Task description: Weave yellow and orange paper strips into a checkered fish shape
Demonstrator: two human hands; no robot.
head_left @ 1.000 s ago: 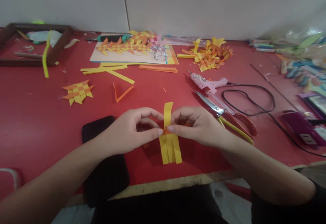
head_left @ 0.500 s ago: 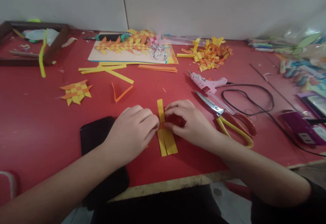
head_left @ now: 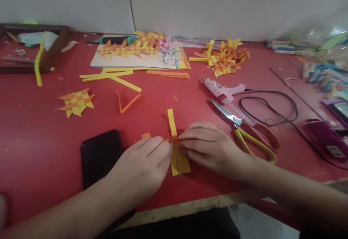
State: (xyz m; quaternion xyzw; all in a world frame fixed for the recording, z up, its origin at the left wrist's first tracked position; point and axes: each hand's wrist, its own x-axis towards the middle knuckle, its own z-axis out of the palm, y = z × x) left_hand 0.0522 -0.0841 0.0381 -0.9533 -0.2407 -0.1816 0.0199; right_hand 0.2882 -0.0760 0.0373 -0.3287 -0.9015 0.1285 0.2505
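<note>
Between my hands is a piece of paper strip weaving, with yellow strips (head_left: pixel 179 161) running toward me and one reaching away. A narrow orange strip (head_left: pixel 174 140) crosses them. My left hand (head_left: pixel 150 163) is closed, pinching the left end of the crossing where the strips meet. From the other side, my right hand (head_left: pixel 210 146) pinches the right end with thumb and fingers. The fingertips hide part of the crossing. Just behind my left knuckles pokes a small orange paper end (head_left: pixel 146 135). A black phone (head_left: pixel 100 155) lies partly under my left forearm.
To the right lie scissors (head_left: pixel 236 119) with yellow and red handles and a pink glue gun (head_left: pixel 223 89) with its black cord. A woven paper fish (head_left: pixel 77 102) lies left, near a folded orange strip (head_left: pixel 127 105). Farther back are loose yellow strips (head_left: pixel 106 75) and a paper scrap pile (head_left: pixel 227 56).
My right hand has turned lower and its fingers now press against the crossing. The orange strip across the yellow ones shows more clearly. The whole view has shifted slightly.
</note>
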